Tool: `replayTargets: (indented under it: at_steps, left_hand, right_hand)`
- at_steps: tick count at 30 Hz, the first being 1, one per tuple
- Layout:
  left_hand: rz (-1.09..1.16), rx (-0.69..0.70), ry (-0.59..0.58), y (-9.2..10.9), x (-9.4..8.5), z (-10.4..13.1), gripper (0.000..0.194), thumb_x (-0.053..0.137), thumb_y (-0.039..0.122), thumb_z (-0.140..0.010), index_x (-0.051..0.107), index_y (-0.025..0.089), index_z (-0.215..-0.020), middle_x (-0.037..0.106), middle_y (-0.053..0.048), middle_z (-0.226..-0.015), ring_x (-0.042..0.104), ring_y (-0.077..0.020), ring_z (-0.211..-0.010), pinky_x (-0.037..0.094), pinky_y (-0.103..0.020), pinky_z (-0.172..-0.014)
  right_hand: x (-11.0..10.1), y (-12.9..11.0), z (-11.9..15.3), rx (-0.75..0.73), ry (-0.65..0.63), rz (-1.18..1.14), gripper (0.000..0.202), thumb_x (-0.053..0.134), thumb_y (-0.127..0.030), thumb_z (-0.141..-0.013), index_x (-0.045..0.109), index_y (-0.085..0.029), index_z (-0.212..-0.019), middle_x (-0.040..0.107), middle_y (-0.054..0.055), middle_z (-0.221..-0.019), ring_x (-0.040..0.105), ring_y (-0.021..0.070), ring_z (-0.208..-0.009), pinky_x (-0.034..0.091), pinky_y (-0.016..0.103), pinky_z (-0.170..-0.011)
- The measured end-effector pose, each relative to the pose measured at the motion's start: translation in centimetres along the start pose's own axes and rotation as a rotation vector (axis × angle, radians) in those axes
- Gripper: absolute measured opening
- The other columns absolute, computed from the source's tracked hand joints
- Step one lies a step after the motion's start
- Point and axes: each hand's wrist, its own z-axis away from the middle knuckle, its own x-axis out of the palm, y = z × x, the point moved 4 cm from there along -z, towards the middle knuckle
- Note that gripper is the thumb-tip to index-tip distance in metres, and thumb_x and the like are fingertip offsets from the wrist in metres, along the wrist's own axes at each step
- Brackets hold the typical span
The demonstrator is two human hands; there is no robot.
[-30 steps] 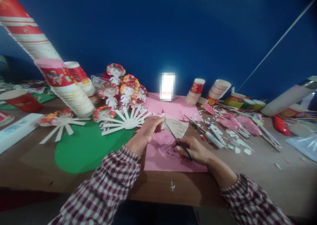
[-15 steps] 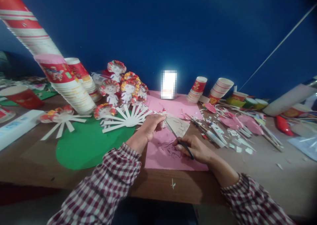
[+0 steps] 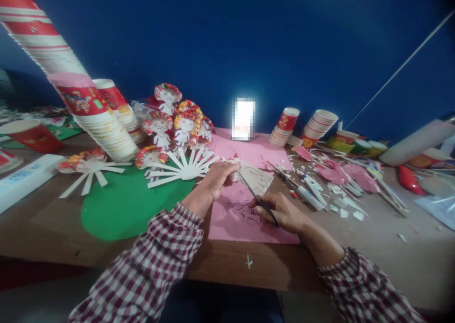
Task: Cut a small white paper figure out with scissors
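Note:
My left hand [image 3: 221,175] pinches the left corner of a fan-shaped piece of pale paper [image 3: 261,179] with dark curved lines drawn on it. My right hand [image 3: 284,211] is closed around the dark handles of a pair of scissors [image 3: 267,210]. Their long narrow blades lie along the paper's lower left edge and point toward my left fingertips. How far apart the blades stand is hard to see. Below both hands lies a pink sheet [image 3: 222,226] with dark ink marks, flat on the table.
Paper-cup figures [image 3: 185,128] and a white cut-strip fan [image 3: 188,171] stand left, beside a green sheet [image 3: 117,209]. Leaning cup stacks [image 3: 103,133] rise farther left. Pens [image 3: 309,197], paper scraps [image 3: 343,213] and pink pieces [image 3: 360,177] litter the right. A bright blurred screen [image 3: 243,119] is behind.
The view has shifted very slightly. Both hands, the scissors and the drawn paper keep nearly the same places, with the grips unchanged.

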Motion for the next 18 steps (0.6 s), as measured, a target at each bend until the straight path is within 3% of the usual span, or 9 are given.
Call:
replayTargets:
  at_steps: [18]
  left_hand:
    - [0.016, -0.031, 0.012, -0.03, 0.07, -0.04, 0.029, 0.067, 0.032, -0.068, 0.048, 0.018, -0.051, 0.043, 0.005, -0.046, 0.045, -0.0087, -0.047, 0.029, -0.023, -0.048]
  right_hand:
    - [-0.14, -0.18, 0.03, -0.019, 0.011, 0.041, 0.039, 0.06, -0.05, -0.082, 0.064, -0.011, -0.085, 0.048, -0.001, -0.062, 0.042, 0.0091, -0.054, 0.033, 0.019, -0.049]
